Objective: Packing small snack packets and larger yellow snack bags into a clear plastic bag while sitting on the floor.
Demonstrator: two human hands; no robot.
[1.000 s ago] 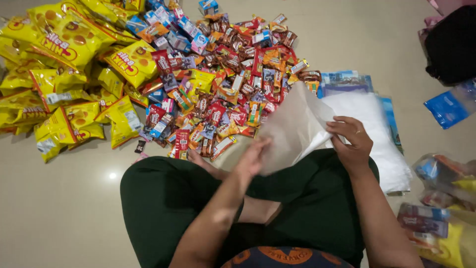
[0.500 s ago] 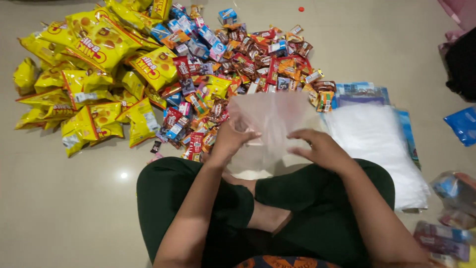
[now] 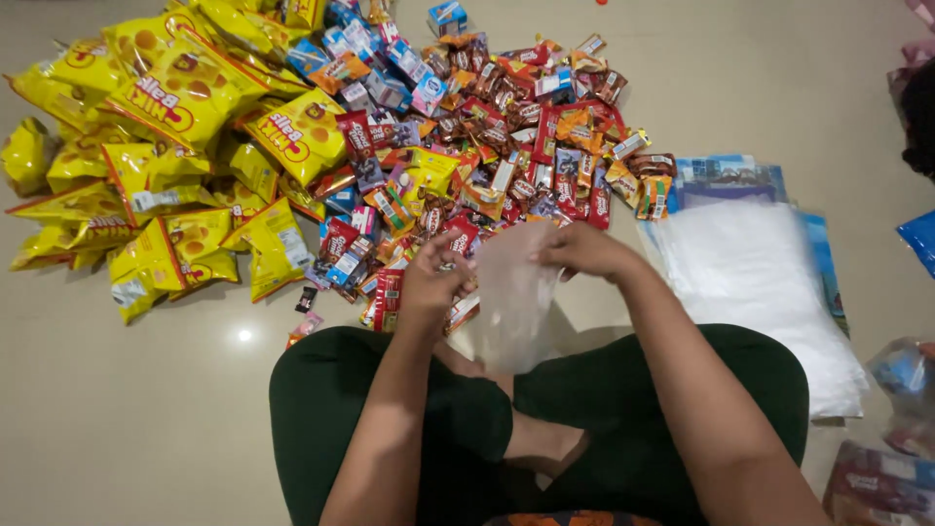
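Note:
I sit cross-legged on the floor and hold a clear plastic bag (image 3: 513,292) upright in front of me. My left hand (image 3: 433,281) pinches its left top edge and my right hand (image 3: 584,249) grips its right top edge. The bag hangs down over my lap and looks empty. Just beyond my hands lies a heap of small colourful candy and snack packets (image 3: 487,136).
Several yellow snack bags (image 3: 166,146) are piled at the left. A stack of clear plastic bags (image 3: 750,282) lies on the floor to my right. Filled packets (image 3: 896,429) sit at the lower right edge. A dark object (image 3: 920,117) shows at the right edge.
The bag has been brought from my right side to the centre and held up. Both hands now grip its top edges, closer together than before.

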